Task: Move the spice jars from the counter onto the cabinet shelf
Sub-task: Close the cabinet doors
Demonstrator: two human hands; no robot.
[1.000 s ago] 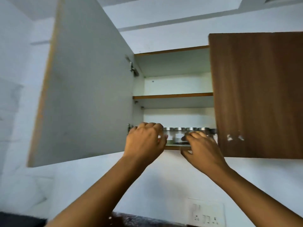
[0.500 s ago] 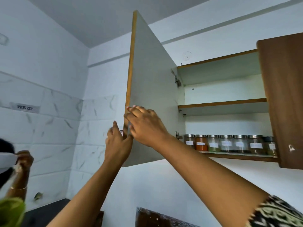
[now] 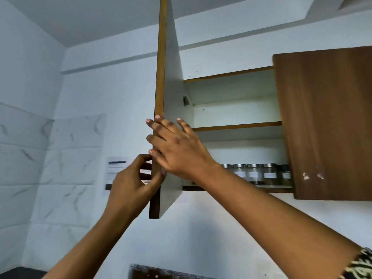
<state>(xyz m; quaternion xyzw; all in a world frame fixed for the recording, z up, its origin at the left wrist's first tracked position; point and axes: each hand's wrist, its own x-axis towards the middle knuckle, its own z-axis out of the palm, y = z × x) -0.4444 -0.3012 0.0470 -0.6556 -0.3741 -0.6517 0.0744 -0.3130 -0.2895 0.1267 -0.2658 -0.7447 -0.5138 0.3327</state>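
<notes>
a: where are your hands just now?

b: both are up on the open cabinet door, which stands nearly edge-on to you. your left hand is clamped on its free edge, low down. the thumb lies on the pale inner face and the fingers curl round to the outer side.

a: and your right?

b: your right hand lies flat on the inner face just above the left. its fingers are straight and apart, and the tips reach past the door's brown edge. whether the two hands touch, i cannot tell.

a: the spice jars?

b: the spice jars stand upright in a row along the front edge of the lower shelf, toward its right end. they have metal lids and white labels. your right forearm hides the left part of the row. the last jar on the right sits at the edge of the closed brown door.

a: what else?

b: the upper shelf runs above them. a paper notice hangs on the wall beside your left hand.
</notes>
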